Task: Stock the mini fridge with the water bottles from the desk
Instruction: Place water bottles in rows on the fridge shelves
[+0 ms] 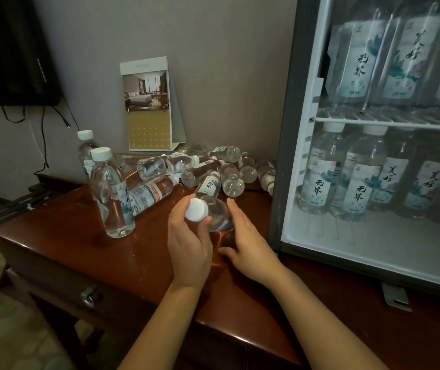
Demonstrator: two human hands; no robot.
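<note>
The water bottle (213, 212), tilted between the hands, is gripped only at its neck by the left hand (189, 244) while the right hand (248, 244) lies straight-fingered alongside, so it could slip onto the bench (80, 236) and send the loose bottles (200, 169) just beyond them rolling off.

One head-worn camera, looking forward and down.
It sits close over the desk (66, 236), the fridge (288, 156) at its right, the wall (213, 62) straight ahead.

Clear capped water bottles (157, 166) on desk (66, 244)
</note>
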